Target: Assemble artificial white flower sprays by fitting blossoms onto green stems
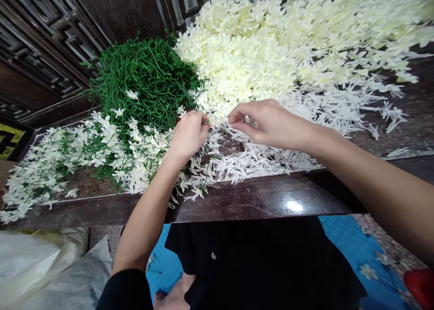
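Observation:
My left hand (190, 135) is closed in a pinch, with a bit of green plastic stem showing at its fingertips. Facing it, my right hand (261, 122) has thumb and index finger curled together; whatever lies between them is too small to make out. Behind my left hand sits a heap of green plastic stems (142, 79). Cream-white artificial petals (247, 61) form a large pile beyond my right hand. Thin white spiky flower centres (264, 158) spread under and around that hand. Artificial flowers on green stems (101, 142) lie to the left.
Everything rests on a dark wooden bench (264, 194) with a raised carved back (68, 25). Whitish sacks (50, 269) stand on the floor at lower left. A blue mat (342, 237) lies below, and a red object (420, 287) shows at lower right.

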The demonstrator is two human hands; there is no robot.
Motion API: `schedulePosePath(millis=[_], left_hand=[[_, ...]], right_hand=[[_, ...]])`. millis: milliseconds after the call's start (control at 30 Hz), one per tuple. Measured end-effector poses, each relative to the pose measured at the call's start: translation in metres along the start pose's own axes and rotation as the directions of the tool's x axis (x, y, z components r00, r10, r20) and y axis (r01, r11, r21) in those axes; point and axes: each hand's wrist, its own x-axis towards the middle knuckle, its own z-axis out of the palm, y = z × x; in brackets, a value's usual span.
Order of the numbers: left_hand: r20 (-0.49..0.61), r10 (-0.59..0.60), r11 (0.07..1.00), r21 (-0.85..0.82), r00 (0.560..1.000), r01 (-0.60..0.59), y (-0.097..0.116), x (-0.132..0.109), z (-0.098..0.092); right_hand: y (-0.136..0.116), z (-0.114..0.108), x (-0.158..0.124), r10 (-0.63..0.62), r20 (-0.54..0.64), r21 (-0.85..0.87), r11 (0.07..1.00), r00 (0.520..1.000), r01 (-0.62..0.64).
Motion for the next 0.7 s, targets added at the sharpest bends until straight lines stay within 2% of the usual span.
schedulePosePath(millis=[200, 333, 467, 533, 700], left_hand=[[-0.164, -0.018, 0.976, -0.216, 0.986, -0.018, -0.002, 0.003, 0.003], [-0.232, -0.051, 0.883, -0.464, 0.971, -0.065, 0.001, 0.004, 0.002], [-0.147, -0.118, 0.702, -0.711, 0.982, -0.022, 0.004, 0.003, 0.000], [-0.104, -0.117, 0.631, -0.776, 0.988, -0.007, 0.005, 0.002, -0.001], [-0.043, -0.068, 0.577, -0.817, 0.997, 0.005, 0.010, -0.001, -0.006]], right_hand=[[0.004, -0.001, -0.001, -0.081, -0.070, -0.003, 0.997, 0.994, 0.081], [0.003, -0.003, -0.001, -0.091, -0.200, 0.021, 0.995, 0.976, 0.097], [-0.007, -0.007, -0.002, 0.030, -0.224, 0.216, 0.976, 0.974, 0.020], [-0.012, -0.008, -0.003, 0.072, -0.255, 0.316, 0.949, 0.964, 0.013], [-0.016, -0.007, -0.004, 0.100, -0.298, 0.405, 0.914, 0.949, 0.030]])
